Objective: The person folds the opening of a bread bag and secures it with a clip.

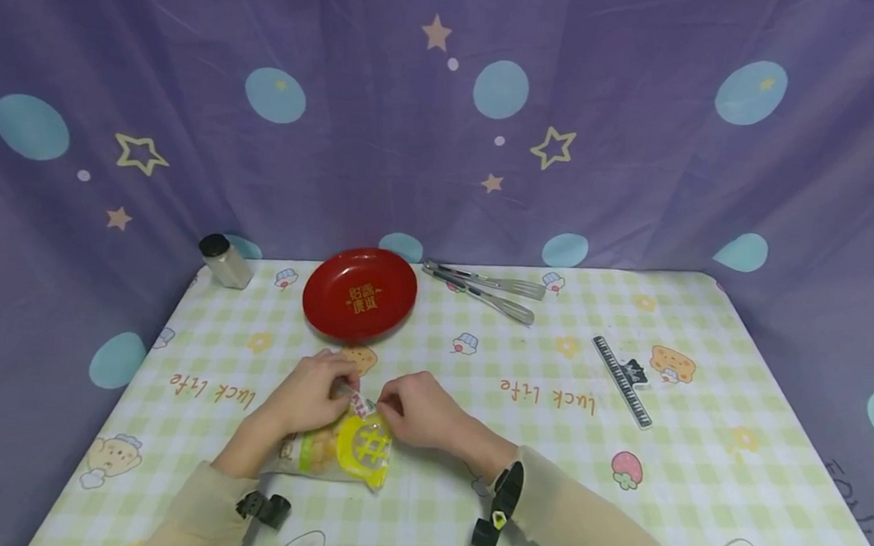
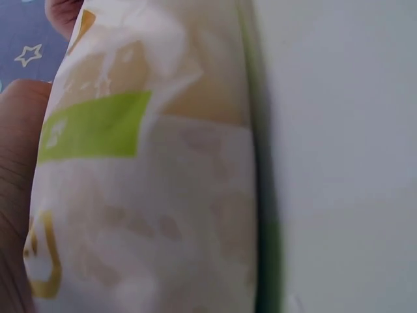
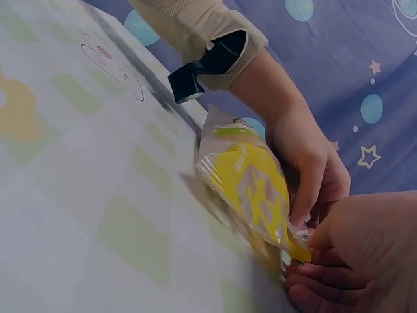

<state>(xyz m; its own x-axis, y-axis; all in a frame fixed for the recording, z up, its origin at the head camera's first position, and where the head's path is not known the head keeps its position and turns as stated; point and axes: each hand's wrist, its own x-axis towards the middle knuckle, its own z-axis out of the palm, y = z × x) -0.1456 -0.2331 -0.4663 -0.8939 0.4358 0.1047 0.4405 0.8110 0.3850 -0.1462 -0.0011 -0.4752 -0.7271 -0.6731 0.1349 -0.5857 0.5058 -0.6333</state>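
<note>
At six o'clock from the red plate (image 1: pixel 339 275), the snack bag (image 1: pixel 366 446) is pinched by left hand (image 1: pixel 311 395) and right hand (image 1: pixel 424 414); whether opened cannot be told.

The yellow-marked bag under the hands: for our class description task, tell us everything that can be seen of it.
The yellow-marked bag looks like thin, shiny, creased plastic, puffed out. It is mostly pale, with a yellow hash-like design at one end, a light-green patch and tan printing. It sits over the checked tablecloth, nearer the person than the red plate. The left hand and right hand pinch its far edge; whether it is torn open cannot be told.
</note>
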